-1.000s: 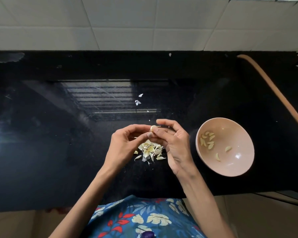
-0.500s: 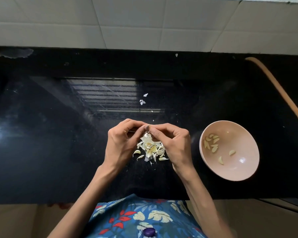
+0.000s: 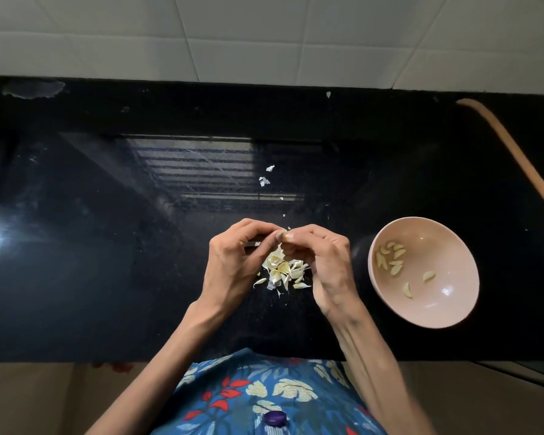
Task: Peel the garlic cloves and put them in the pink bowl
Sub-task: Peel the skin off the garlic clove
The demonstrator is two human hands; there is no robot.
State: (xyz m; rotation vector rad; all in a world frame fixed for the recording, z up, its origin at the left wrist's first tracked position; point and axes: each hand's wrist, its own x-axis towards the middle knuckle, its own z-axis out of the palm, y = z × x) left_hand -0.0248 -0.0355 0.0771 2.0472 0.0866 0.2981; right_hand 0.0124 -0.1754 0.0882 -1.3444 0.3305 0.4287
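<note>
A small pale garlic clove (image 3: 285, 236) is pinched between the fingertips of the left hand (image 3: 236, 262) and the right hand (image 3: 324, 262), above a heap of garlic pieces (image 3: 283, 271) and papery skins. The heap lies mid-width on the black countertop (image 3: 107, 277), nearer its front edge. The pink bowl (image 3: 446, 255) stands upright toward the right end, apart from the heap, holding several peeled cloves (image 3: 391, 257), most clustered on its left side.

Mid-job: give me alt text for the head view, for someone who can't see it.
The left hand and right hand pinch one garlic clove above a pile of peels on the black counter. The pink bowl to the right holds several peeled cloves.
</note>
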